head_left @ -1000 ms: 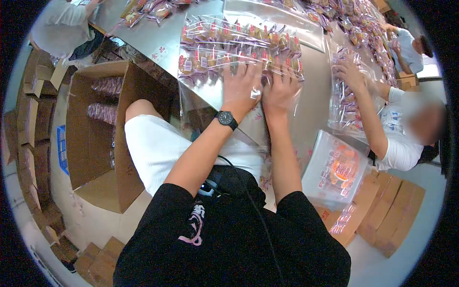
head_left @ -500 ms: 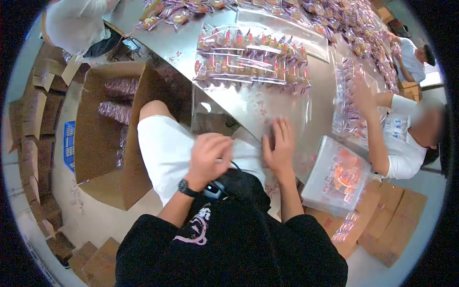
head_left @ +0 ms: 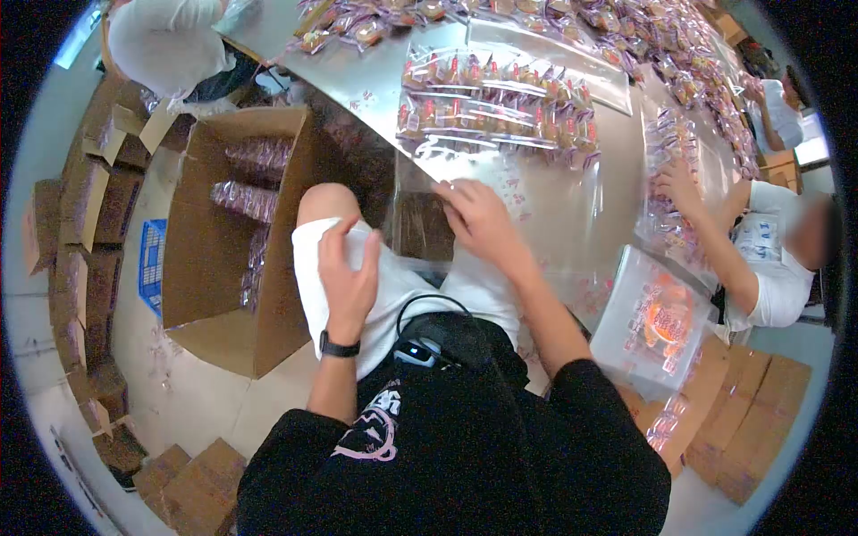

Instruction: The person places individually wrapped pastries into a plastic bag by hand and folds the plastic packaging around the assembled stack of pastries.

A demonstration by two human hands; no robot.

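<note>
My left hand is open above the white shorts, thumb and fingers apart, holding nothing. At the table's near edge, my right hand has its fingers and thumb closed on the edge of a clear plastic bag. The bag lies flat on the metal table, its near end hanging over the edge. In its far part, wrapped cakes with red and purple print lie in two rows.
A large open carton with purple packs stands on the left. A printed bag stack lies at right, beside a co-worker's hand over another filled bag. Loose wrapped cakes cover the table's far side.
My right hand has moved left to the table edge and closed on the bag. My left hand has shifted left and opened. The co-worker's hand has lowered onto the other bag.
</note>
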